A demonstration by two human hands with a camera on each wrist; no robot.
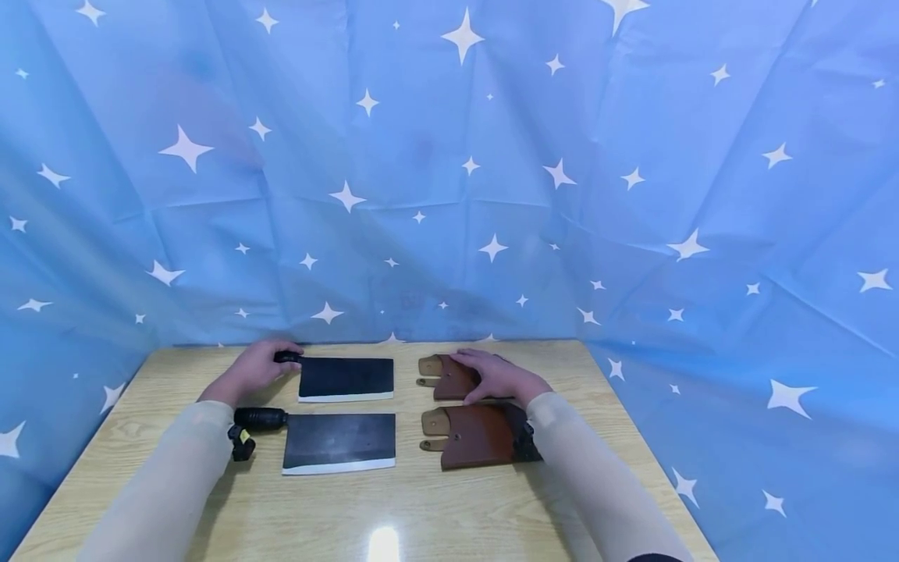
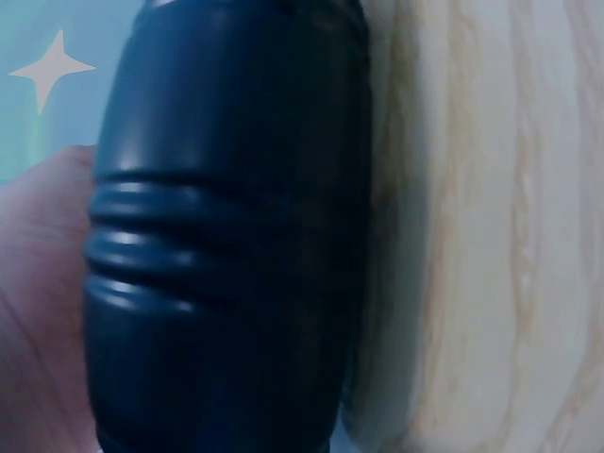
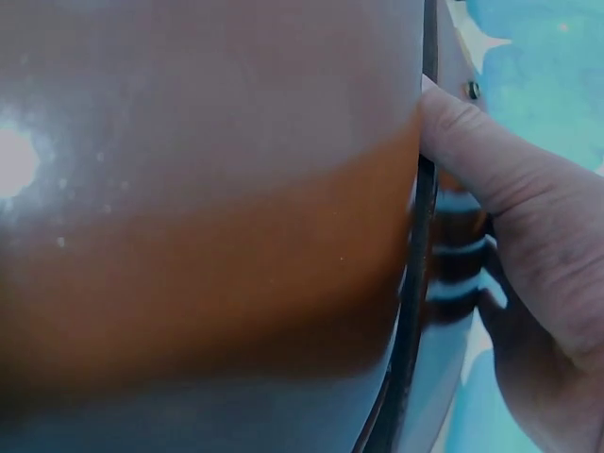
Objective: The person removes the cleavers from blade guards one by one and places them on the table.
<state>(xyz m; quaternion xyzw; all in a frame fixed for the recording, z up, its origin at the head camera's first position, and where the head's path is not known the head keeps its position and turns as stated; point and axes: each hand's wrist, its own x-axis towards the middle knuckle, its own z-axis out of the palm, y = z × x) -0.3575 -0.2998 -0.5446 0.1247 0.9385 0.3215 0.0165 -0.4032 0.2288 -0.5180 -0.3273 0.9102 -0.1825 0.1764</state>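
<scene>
Two cleavers with dark blades lie one behind the other on a wooden table. My left hand point(image 1: 263, 365) grips the black handle of the far cleaver point(image 1: 347, 378). The near cleaver point(image 1: 340, 443) lies below it, untouched by the fingers; its ribbed handle point(image 2: 226, 226) fills the left wrist view and covers part of my hand. To the right lie two brown leather sheaths with tan straps. My right hand point(image 1: 499, 376) holds the far sheath point(image 1: 449, 378) across its width, thumb at the near edge. The near sheath point(image 1: 481, 437) lies under my right wrist and blocks much of the right wrist view.
The pale wooden table point(image 1: 414, 515) carries a bright light reflection near its front. A blue curtain point(image 1: 421, 156) with white stars hangs behind and at both sides.
</scene>
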